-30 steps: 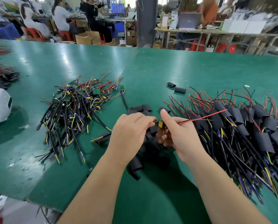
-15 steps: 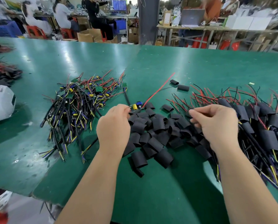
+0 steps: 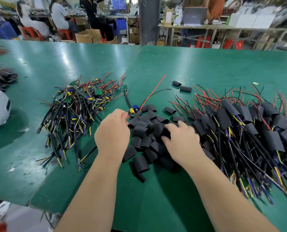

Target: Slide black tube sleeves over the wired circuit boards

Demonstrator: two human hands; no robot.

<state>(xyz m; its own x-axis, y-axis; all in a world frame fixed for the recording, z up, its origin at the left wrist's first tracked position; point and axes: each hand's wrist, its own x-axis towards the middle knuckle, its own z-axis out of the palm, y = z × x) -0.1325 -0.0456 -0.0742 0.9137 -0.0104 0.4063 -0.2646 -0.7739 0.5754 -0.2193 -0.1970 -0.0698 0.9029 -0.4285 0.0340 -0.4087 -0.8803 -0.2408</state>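
Wired circuit boards (image 3: 79, 104) lie in a heap on the left side of the green table (image 3: 206, 64). Just right of them, the left hand (image 3: 112, 133) pinches one board (image 3: 133, 111) with yellow and blue parts between thumb and fingertips, at the edge of the pile of black tube sleeves (image 3: 144, 129). The right hand (image 3: 181, 141) rests on that pile with bent fingers; it is too blurry to tell if they hold a sleeve. Far right lie boards already in sleeves (image 3: 239, 118).

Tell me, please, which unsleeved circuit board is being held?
The board with the yellow and blue parts, pinched by the left hand beside the sleeve pile; the others lie loose in the heap leftward.
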